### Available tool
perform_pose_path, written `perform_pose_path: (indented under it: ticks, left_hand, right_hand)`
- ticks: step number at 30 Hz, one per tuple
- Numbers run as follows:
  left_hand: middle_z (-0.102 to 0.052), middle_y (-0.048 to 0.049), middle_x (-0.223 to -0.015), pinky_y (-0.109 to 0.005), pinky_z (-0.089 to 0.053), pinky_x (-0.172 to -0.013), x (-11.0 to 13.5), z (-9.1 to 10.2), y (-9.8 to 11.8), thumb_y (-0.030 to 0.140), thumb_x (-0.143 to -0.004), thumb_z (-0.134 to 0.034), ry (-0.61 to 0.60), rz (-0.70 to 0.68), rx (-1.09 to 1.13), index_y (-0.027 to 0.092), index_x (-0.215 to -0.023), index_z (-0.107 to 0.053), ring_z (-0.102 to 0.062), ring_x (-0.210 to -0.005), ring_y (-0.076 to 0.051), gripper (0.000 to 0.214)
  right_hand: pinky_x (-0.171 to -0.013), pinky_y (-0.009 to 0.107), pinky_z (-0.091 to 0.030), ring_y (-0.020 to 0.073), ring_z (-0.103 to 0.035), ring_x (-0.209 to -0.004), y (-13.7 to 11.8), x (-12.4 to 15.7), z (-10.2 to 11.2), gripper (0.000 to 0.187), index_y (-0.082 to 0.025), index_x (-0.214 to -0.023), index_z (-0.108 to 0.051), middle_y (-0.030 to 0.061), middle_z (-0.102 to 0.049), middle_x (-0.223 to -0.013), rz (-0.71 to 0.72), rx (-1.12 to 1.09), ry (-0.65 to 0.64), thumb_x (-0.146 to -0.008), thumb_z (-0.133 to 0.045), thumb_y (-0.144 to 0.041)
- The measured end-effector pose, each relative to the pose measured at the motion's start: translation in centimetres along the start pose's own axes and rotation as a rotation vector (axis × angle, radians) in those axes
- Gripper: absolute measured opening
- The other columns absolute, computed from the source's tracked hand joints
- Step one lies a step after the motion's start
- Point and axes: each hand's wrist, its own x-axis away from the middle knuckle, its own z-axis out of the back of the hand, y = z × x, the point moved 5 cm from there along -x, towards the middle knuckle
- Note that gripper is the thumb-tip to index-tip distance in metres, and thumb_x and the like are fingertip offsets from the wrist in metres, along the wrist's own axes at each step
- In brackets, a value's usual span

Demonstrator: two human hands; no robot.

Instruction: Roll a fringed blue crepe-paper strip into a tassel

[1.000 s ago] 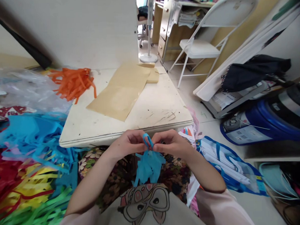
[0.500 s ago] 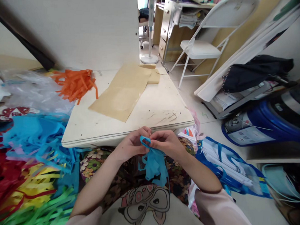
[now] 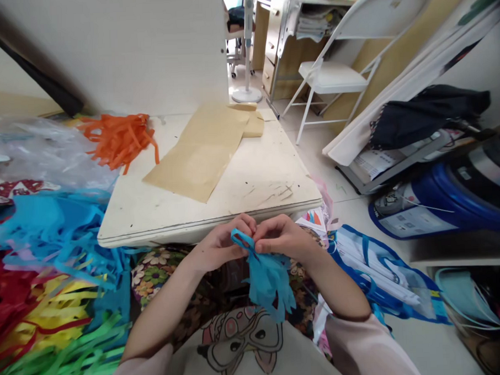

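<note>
A blue paper tassel hangs over my lap just in front of the white table. My left hand and my right hand meet at its top, both pinched shut on the small loop at the tassel's head. The fringe dangles below my fingers. What my fingertips do inside the loop is hidden.
Orange paper strips and a brown paper sheet lie on the table. Piles of blue strips, yellow, red and green strips lie at my left. A white folding chair, a blue bag and blue barrels stand to the right.
The tassel has turned and swung a little to the right under my hands, and its loop now sits lower between my fingers. My hands stay together at its top.
</note>
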Motion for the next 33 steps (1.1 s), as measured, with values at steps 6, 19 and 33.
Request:
perform_pose_path:
  ticks: [6, 19, 33]
  left_hand:
    - [-0.037, -0.0019, -0.081, -0.02, -0.034, -0.061, -0.1, 0.2, 0.1, 0.027, -0.072, -0.052, 0.0, -0.017, -0.042, 0.015, -0.068, -0.047, -0.039, -0.072, -0.009, 0.014]
    - [-0.037, -0.0022, -0.083, -0.02, -0.033, -0.06, 0.0, 0.4, -0.1, 0.024, -0.074, -0.049, -0.019, 0.016, -0.103, 0.015, -0.071, -0.048, -0.039, -0.072, -0.009, 0.009]
    - [-0.036, -0.0017, -0.084, -0.022, -0.032, -0.069, 0.3, 0.3, -0.4, 0.025, -0.072, -0.052, -0.02, -0.033, -0.077, 0.016, -0.067, -0.045, -0.038, -0.079, -0.011, 0.013]
  right_hand:
    - [-0.042, 0.017, -0.028, 0.0027, -0.04, -0.042, -0.3, -0.2, -0.2, 0.015, -0.011, -0.053, -0.055, -0.0061, -0.049, -0.045, 0.022, 0.031, -0.01, -0.051, -0.067, -0.02]
    - [-0.047, 0.019, -0.03, 0.0049, -0.042, -0.05, 0.3, -0.2, -0.1, 0.021, -0.012, -0.055, -0.054, -0.0046, -0.049, -0.051, -0.005, 0.053, -0.08, -0.052, -0.068, -0.027]
    - [-0.048, 0.019, -0.032, 0.0047, -0.044, -0.049, 0.9, -0.5, -0.1, 0.017, -0.012, -0.053, -0.054, -0.0032, -0.052, -0.053, 0.131, 0.068, -0.06, -0.054, -0.067, -0.022]
